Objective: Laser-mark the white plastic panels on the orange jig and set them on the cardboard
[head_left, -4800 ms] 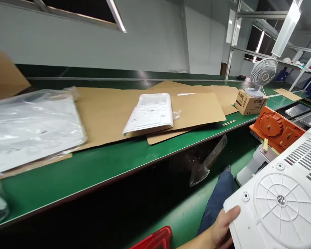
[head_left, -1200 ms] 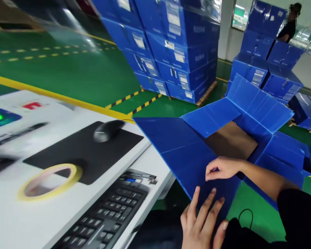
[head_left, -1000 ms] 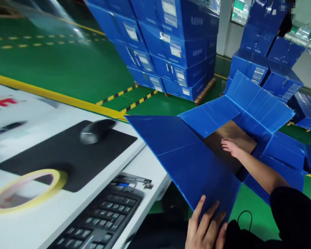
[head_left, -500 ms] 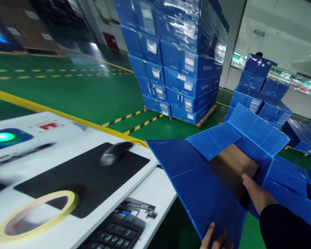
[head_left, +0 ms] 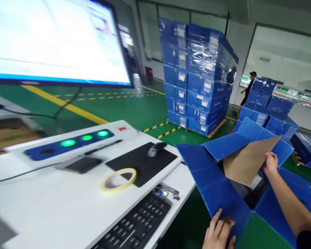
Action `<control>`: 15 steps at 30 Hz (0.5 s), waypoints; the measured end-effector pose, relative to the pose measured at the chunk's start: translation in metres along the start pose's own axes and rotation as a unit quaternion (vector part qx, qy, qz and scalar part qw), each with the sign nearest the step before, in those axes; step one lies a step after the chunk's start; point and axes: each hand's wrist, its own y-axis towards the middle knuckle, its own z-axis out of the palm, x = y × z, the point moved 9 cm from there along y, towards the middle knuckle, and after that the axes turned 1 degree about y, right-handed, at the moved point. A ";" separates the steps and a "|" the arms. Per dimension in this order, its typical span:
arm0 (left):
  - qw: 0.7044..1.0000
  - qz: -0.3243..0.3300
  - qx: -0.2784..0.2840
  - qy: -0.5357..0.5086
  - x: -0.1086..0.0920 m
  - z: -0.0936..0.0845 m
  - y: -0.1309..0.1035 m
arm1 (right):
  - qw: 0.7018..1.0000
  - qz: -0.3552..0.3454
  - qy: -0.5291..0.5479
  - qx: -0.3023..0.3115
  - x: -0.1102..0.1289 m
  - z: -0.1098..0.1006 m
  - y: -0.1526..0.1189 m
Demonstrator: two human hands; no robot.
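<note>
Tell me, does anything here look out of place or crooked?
The flat brown cardboard sheet stands tilted out of the open blue corrugated plastic box, its far edge raised in the right hand. A yellow tape roll lies half on the black mouse pad.

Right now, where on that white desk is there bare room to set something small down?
The widest bare patch on the white desk lies at the near left, bordered by the yellow tape roll and the keyboard. It is crowded around the mouse pad and the strip of green lights.
</note>
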 end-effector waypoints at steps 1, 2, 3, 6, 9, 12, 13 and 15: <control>1.000 -0.014 -0.002 -0.013 -0.001 -0.003 0.000 | 0.999 -0.030 0.029 0.001 0.024 0.006 -0.005; 0.999 -0.030 -0.008 -0.026 -0.002 -0.007 -0.001 | 0.996 -0.064 0.058 0.003 0.048 0.012 -0.015; 0.998 -0.046 -0.017 -0.040 -0.003 -0.012 -0.001 | 0.991 -0.100 0.085 0.005 0.073 0.018 -0.031; 0.993 -0.082 -0.051 -0.062 -0.006 -0.032 0.001 | 0.956 -0.248 0.153 0.026 0.148 0.034 -0.113; 0.991 -0.090 -0.091 -0.042 -0.015 -0.061 0.005 | 0.875 -0.428 0.186 0.124 0.207 0.049 -0.231; 0.984 -0.106 -0.138 -0.049 -0.033 -0.095 0.005 | 0.793 -0.516 0.224 0.233 0.225 0.046 -0.325; 0.980 -0.117 -0.153 -0.058 -0.038 -0.105 0.005 | 0.770 -0.529 0.245 0.259 0.225 0.043 -0.343; 0.969 -0.141 -0.184 -0.089 -0.043 -0.130 0.007 | 0.738 -0.532 0.292 0.295 0.216 0.045 -0.363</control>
